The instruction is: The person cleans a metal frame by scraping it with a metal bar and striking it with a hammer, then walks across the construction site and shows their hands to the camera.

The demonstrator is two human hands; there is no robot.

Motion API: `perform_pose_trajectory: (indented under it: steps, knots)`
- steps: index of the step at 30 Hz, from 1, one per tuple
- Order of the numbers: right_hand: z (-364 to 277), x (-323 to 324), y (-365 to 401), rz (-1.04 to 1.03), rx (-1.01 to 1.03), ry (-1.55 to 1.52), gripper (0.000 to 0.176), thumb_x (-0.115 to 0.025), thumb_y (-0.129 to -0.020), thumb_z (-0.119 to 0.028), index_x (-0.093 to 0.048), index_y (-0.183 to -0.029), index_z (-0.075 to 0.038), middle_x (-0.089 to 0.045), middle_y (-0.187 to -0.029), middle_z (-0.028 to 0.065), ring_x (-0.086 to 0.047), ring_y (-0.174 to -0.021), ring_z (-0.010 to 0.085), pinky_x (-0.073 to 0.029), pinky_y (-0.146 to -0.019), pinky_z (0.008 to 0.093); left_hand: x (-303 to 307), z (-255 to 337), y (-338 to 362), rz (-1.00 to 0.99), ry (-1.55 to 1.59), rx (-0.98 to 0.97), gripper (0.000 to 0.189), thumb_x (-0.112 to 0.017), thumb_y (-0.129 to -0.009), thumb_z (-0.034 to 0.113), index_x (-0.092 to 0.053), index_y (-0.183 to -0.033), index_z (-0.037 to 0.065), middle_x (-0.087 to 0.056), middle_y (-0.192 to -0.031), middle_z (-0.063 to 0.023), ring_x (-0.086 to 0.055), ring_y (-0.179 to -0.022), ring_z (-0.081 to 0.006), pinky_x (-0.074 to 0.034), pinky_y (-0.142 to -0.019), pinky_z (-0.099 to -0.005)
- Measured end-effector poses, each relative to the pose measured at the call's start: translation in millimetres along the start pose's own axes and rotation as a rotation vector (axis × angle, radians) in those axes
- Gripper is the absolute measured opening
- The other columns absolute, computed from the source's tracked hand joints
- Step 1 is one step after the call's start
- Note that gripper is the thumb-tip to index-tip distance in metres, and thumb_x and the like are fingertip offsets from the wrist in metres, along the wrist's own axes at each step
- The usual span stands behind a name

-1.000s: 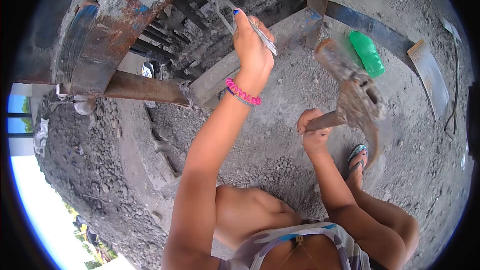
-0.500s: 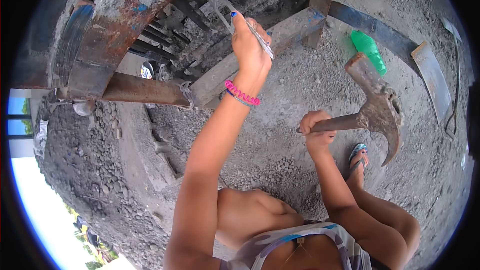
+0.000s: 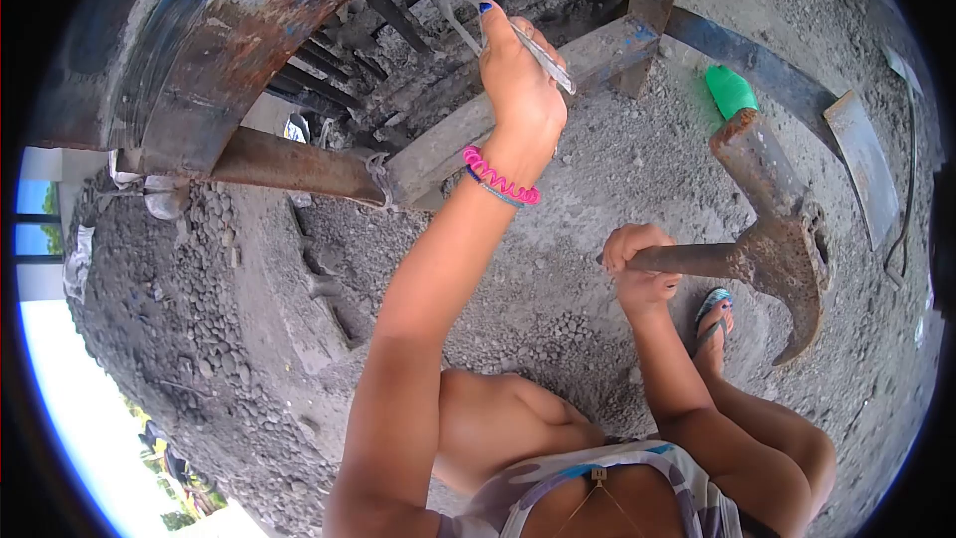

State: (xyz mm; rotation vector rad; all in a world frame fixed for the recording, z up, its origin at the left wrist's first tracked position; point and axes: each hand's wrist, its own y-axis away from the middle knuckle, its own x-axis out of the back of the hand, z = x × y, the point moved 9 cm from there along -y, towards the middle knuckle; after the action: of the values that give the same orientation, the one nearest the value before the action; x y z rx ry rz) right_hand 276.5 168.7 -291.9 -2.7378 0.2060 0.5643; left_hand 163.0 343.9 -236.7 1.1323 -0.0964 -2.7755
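Note:
Raised toward the machine, my left hand (image 3: 523, 75) is closed around a thin grey metal bar (image 3: 554, 69), whose flattened end sticks out past the fingers. Its far part reaches in among the dark metal rods (image 3: 390, 15) of the machine, where the tip is hidden. My right hand (image 3: 642, 267) grips the short handle of a rusty claw hammer (image 3: 780, 249), held above the ground to the right. The hammer's claw curves down toward my body and its striking face points away.
A rusty frame beam (image 3: 289, 169) and a cement-crusted bar (image 3: 443, 154) border the machine. A green plastic piece (image 3: 732, 92) lies beyond the hammer, near a metal plate (image 3: 863, 169). My sandalled foot (image 3: 713, 329) stands on gravelly ground; loose stones (image 3: 199, 309) spread at left.
The hammer has swung down and to the right in view. My left hand and the bar have shifted slightly right, along with a small shift of the view.

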Motion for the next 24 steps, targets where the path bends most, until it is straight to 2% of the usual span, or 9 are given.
perform_pose_trajectory:
  steps: [5, 11, 24]
  knots:
    - [-0.3, 2.2, -0.7, 0.003, -0.006, 0.052, 0.069, -0.029, -0.068, -0.074, -0.037, -0.061, -0.005, -0.038, -0.049, 0.0047, -0.037, -0.042, 0.0140, -0.033, -0.040, 0.0244, 4.9, -11.3, -0.1, -0.013, -0.124, -0.023, 0.039, -0.044, -0.083, 0.043, -0.038, -0.061, 0.012, -0.027, -0.048, 0.0027, -0.026, -0.041, -0.0105, -0.022, -0.041, -0.0262]
    - [-3.7, 7.0, -2.2, -0.037, 0.088, 0.047, 0.067, -0.028, -0.071, -0.071, -0.037, -0.062, -0.005, -0.039, -0.048, 0.0054, -0.037, -0.040, 0.0132, -0.032, -0.039, 0.0237, -3.9, -8.0, -5.3, 0.037, -0.110, -0.041, 0.039, -0.044, -0.083, 0.043, -0.039, -0.060, 0.012, -0.030, -0.048, 0.0022, -0.029, -0.042, -0.0104, -0.025, -0.042, -0.0263]
    - [-7.2, 16.5, 2.2, -0.030, 0.121, 0.145, 0.063, -0.028, -0.077, -0.064, -0.041, -0.063, -0.004, -0.040, -0.048, 0.0051, -0.037, -0.041, 0.0124, -0.032, -0.038, 0.0221, -1.9, -15.7, -8.6, 0.064, -0.200, -0.062, 0.037, -0.045, -0.083, 0.041, -0.041, -0.060, 0.012, -0.035, -0.048, 0.0016, -0.033, -0.041, -0.0102, -0.028, -0.041, -0.0255]
